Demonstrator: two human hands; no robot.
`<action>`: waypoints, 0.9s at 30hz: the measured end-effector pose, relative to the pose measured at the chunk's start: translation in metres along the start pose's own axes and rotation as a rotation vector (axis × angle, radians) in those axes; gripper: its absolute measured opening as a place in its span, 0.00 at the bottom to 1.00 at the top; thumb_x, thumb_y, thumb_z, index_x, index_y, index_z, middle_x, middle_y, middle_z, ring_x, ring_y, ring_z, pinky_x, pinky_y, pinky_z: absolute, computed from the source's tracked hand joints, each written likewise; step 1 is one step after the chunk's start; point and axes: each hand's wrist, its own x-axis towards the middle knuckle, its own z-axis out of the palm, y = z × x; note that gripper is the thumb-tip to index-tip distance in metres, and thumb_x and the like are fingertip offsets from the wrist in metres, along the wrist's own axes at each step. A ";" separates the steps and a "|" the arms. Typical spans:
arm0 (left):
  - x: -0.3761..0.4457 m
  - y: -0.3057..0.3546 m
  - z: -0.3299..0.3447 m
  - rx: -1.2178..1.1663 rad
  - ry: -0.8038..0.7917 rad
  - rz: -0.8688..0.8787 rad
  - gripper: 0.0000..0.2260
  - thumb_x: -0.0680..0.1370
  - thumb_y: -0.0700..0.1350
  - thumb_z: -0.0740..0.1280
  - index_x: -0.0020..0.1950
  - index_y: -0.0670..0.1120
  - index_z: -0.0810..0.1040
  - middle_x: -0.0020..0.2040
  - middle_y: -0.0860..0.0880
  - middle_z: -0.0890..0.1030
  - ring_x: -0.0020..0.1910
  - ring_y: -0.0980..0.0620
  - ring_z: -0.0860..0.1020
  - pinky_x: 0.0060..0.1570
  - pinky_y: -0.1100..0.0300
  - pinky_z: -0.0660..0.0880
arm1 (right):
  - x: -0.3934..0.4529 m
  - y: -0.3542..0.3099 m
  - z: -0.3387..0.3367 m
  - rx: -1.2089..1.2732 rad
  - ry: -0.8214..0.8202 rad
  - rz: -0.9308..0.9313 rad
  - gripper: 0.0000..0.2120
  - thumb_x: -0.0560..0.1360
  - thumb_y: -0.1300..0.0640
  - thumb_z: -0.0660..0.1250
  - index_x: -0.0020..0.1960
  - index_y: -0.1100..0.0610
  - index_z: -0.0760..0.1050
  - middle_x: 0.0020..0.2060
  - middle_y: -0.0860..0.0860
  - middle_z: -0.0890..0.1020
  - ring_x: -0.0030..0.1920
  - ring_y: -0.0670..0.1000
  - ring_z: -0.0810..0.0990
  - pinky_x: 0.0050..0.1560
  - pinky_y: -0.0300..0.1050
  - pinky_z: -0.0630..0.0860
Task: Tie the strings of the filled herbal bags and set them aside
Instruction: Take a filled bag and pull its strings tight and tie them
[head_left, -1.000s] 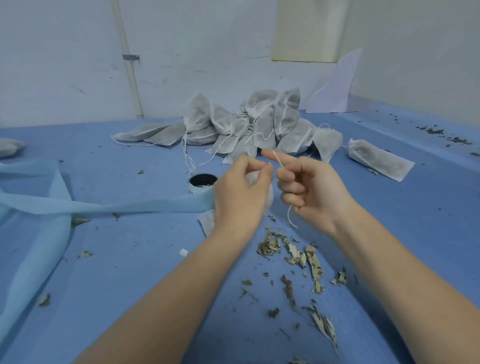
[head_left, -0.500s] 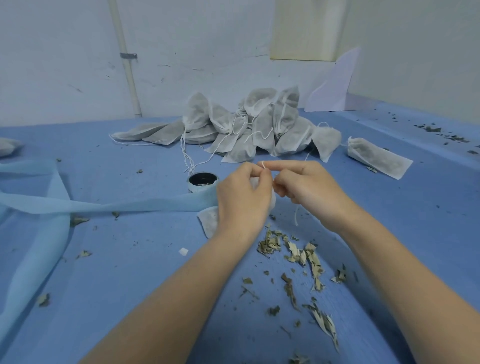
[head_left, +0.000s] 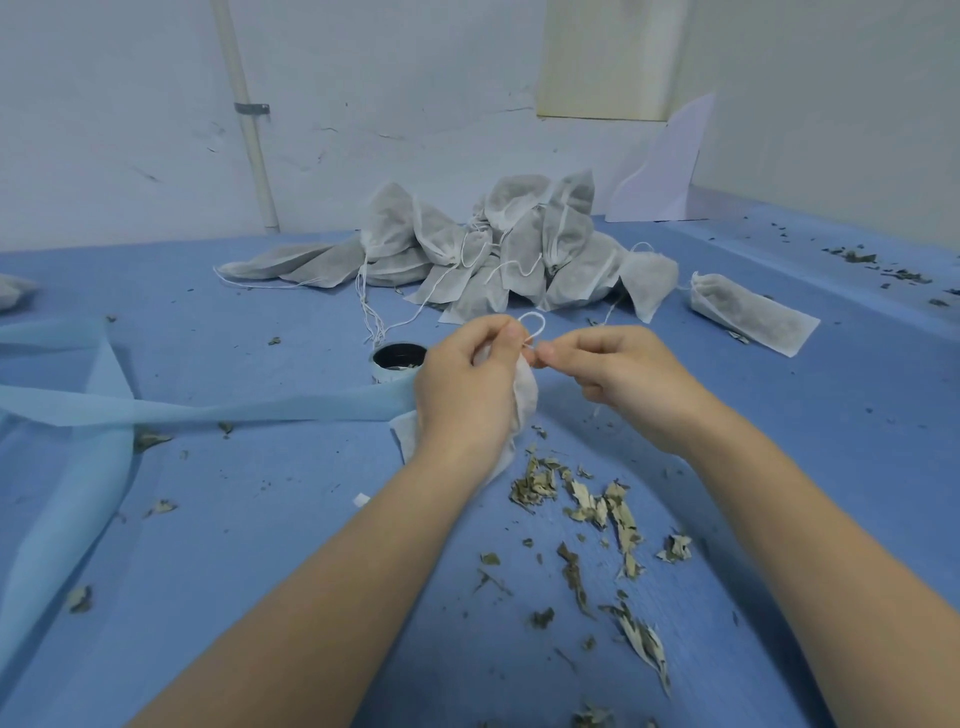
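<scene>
Right now the herbal bag stands almost upright in the left hand, its tied end up and its bottom near the blue table. It is white, thin and soft, mostly hidden behind the hand. Both hands are closed tight on its string: the left hand pinches it at the bag's neck, and the right hand pinches it just beside. A small white loop sticks up between them. More filled bags lie in a pile farther back. Dry leaves lie scattered near the arms.
</scene>
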 end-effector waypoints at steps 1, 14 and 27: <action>0.000 -0.001 0.000 -0.040 -0.011 -0.020 0.09 0.78 0.41 0.65 0.39 0.46 0.80 0.34 0.48 0.80 0.37 0.54 0.75 0.44 0.60 0.73 | 0.000 0.000 -0.001 0.023 -0.004 -0.009 0.09 0.74 0.50 0.69 0.48 0.54 0.84 0.38 0.40 0.84 0.28 0.37 0.71 0.35 0.33 0.65; -0.012 -0.004 0.011 0.488 0.106 0.242 0.08 0.79 0.46 0.64 0.47 0.47 0.82 0.42 0.50 0.83 0.43 0.51 0.78 0.43 0.62 0.67 | 0.005 -0.005 -0.009 0.442 0.015 0.172 0.11 0.69 0.53 0.73 0.30 0.56 0.82 0.27 0.48 0.70 0.25 0.44 0.61 0.25 0.35 0.58; -0.009 -0.002 0.013 0.396 0.128 0.035 0.08 0.80 0.47 0.61 0.48 0.45 0.78 0.40 0.54 0.80 0.46 0.52 0.77 0.39 0.65 0.61 | 0.003 -0.009 -0.001 0.537 -0.020 0.299 0.04 0.71 0.62 0.71 0.44 0.63 0.81 0.25 0.47 0.67 0.25 0.44 0.57 0.23 0.34 0.56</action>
